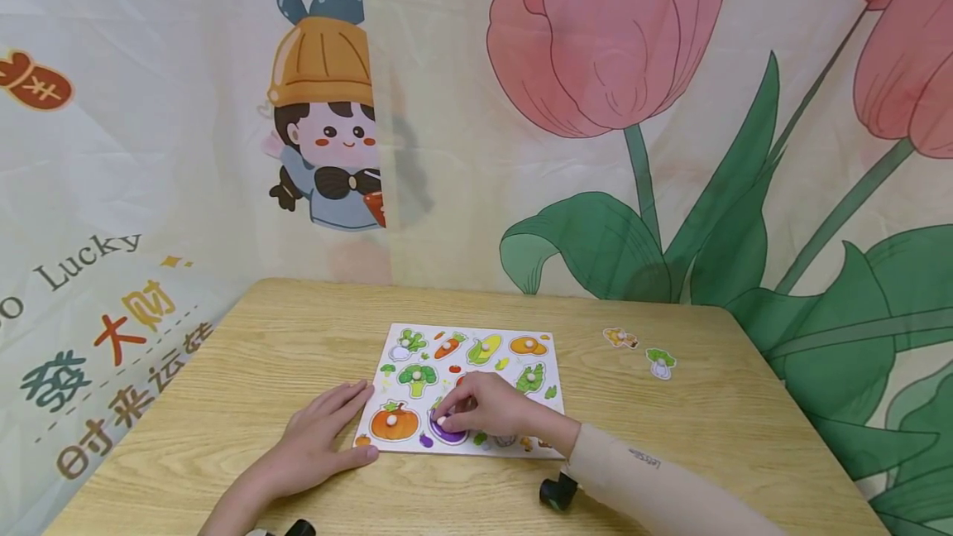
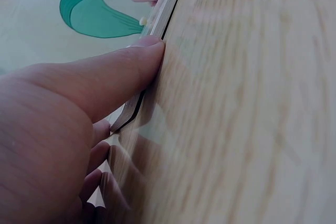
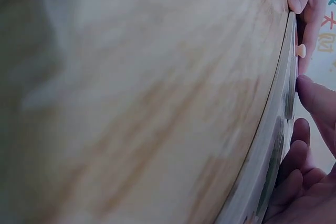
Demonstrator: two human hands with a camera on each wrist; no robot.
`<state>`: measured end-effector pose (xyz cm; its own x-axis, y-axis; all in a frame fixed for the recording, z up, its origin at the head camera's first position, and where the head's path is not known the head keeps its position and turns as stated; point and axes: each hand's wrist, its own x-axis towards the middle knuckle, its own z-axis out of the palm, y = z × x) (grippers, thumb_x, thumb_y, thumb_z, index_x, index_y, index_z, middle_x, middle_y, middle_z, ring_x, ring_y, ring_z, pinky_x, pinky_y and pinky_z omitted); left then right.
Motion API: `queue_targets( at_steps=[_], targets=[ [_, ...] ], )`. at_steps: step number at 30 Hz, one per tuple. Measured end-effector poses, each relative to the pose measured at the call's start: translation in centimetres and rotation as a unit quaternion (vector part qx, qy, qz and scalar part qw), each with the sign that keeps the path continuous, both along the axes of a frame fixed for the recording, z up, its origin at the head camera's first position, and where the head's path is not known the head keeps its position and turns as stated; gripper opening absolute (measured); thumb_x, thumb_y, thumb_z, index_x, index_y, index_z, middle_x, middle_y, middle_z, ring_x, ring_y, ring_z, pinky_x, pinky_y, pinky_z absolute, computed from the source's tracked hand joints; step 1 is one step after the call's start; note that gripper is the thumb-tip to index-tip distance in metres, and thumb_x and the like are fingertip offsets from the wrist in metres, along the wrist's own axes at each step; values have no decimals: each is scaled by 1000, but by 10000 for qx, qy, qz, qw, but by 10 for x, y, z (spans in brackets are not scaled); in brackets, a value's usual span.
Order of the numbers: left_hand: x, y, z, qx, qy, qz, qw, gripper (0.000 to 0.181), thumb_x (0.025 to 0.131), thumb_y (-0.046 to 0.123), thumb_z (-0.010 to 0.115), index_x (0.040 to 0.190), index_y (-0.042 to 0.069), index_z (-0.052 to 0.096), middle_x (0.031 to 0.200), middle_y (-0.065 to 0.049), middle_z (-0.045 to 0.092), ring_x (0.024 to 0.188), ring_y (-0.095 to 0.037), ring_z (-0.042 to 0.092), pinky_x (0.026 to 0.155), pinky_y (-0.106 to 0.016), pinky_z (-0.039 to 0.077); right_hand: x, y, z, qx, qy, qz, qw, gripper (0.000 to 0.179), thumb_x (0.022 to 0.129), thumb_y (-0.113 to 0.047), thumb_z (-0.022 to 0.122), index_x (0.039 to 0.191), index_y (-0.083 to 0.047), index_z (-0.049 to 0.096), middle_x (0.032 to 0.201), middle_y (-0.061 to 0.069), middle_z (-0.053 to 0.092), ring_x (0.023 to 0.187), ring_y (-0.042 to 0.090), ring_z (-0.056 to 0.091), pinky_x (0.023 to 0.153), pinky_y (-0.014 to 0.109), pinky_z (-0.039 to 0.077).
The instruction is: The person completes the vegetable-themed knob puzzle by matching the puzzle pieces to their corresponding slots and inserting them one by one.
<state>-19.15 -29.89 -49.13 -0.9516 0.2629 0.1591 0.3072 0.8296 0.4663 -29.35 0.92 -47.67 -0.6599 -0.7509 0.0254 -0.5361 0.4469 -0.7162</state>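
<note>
A white vegetable peg puzzle board (image 1: 469, 329) lies flat on the table. My right hand (image 1: 491, 405) is over its lower middle, thumb and fingers pinching the small white knob of the purple eggplant piece (image 1: 449, 437); whether the piece sits fully in its slot cannot be told. With fingers extended, my left hand (image 1: 316, 441) rests at the board's left edge. In the left wrist view, the left thumb (image 2: 131, 59) touches the board's side. Near the hands, a pumpkin piece (image 1: 402, 424) and a broccoli piece (image 1: 417, 376) lie in the board.
Two loose pieces, an orange-yellow one (image 1: 620, 338) and a green-and-white leafy vegetable (image 1: 660, 363), lie on the wooden table (image 1: 670, 420) right of the board. Black wrist gear (image 1: 558, 490) hangs under the right sleeve. A printed curtain (image 1: 447, 189) stands behind the table.
</note>
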Motion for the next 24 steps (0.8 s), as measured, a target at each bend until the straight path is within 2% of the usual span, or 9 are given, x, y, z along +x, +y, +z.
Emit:
queue_targets(
  at_steps=[16, 24],
  targets=[
    [1, 0, 1, -27, 14, 2, 10000, 91, 91, 63, 76, 162, 14, 47, 167, -13, 43, 154, -44, 32, 110, -76, 28, 4, -2, 9, 191, 4, 9, 9998, 11, 94, -19, 84, 103, -24, 87, 86, -13, 63, 81, 1, 52, 74, 20, 45],
    [2, 0, 1, -60, 30, 14, 10000, 92, 90, 63, 76, 162, 13, 47, 167, -13, 43, 154, -43, 33, 110, -75, 28, 3, -2, 10, 264, 206, 296, 9990, 10, 98, -17, 80, 106, -21, 84, 82, -12, 64, 77, 1, 52, 71, 18, 44]
  ],
)
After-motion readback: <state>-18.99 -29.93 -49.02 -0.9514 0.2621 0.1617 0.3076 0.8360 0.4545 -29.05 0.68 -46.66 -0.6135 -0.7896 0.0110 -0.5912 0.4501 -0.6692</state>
